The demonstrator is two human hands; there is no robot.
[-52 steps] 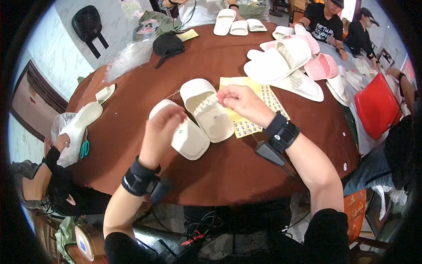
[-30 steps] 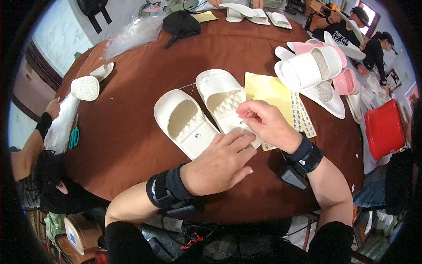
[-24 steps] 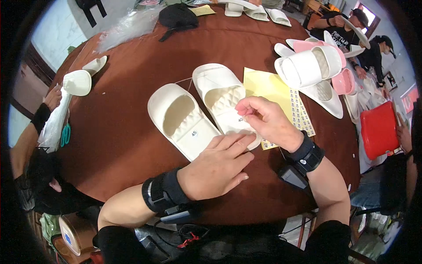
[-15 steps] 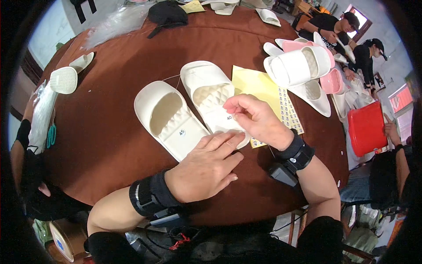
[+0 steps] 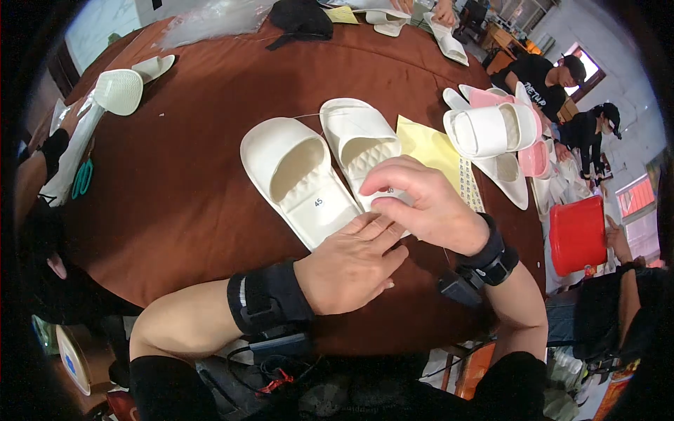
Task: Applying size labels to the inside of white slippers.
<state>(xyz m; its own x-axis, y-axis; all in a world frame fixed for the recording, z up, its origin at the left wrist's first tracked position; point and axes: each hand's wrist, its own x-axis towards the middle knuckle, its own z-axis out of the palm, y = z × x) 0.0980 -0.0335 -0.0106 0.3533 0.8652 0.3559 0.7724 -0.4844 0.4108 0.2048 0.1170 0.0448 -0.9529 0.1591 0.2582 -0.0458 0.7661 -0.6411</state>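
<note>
Head view looks down on a round brown desk (image 5: pixel 196 182) where two white slippers lie side by side near the person. The left hand (image 5: pixel 351 263) lies flat, fingers spread and gripping nothing, its fingertips pressing the heel of the left slipper (image 5: pixel 298 179). The right hand (image 5: pixel 421 203) hovers over the heel of the right slipper (image 5: pixel 358 137), thumb and forefinger pinched together; whether something small sits between them I cannot tell. A yellow sheet (image 5: pixel 428 151) lies just beside that slipper, partly under the right hand. To do this well, I judge the flat hand should keep the pair from sliding while the pinching fingers work squarely on the heel. More white and pink slippers (image 5: pixel 491 130) are piled beyond, near a red bucket (image 5: pixel 577 235).
</note>
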